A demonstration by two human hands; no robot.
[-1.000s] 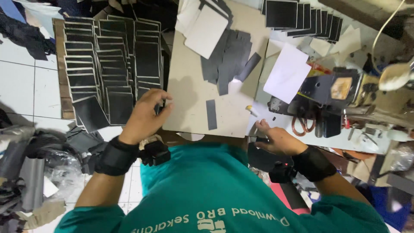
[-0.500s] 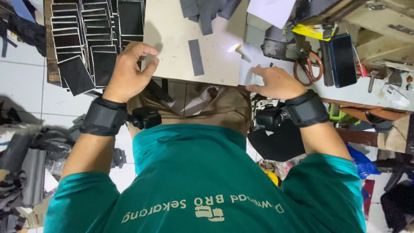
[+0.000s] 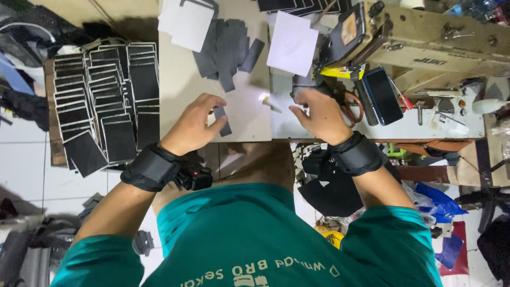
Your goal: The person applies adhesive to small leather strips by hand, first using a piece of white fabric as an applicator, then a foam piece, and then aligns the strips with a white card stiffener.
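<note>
My left hand [image 3: 192,126] hovers over the beige table [image 3: 180,79], fingers apart and curled around the lower end of a narrow dark grey strip [image 3: 223,120] lying there. I cannot tell whether it grips the strip. My right hand [image 3: 319,114] is spread open on the pale machine bed, just right of a small white lit cylinder [image 3: 271,103] and below the sewing machine head [image 3: 425,45]. Both wrists wear black bands.
Several dark grey cut pieces [image 3: 226,50] and white sheets [image 3: 186,24] lie at the table's far side. Stacks of black rectangular panels [image 3: 106,101] fill a board on the left. A dark phone [image 3: 382,95] and scissors [image 3: 351,109] lie beside the machine.
My left hand has come in from the table's left edge to the dark strip. My right hand has moved up from the table edge toward the machine. The view has tilted forward.
</note>
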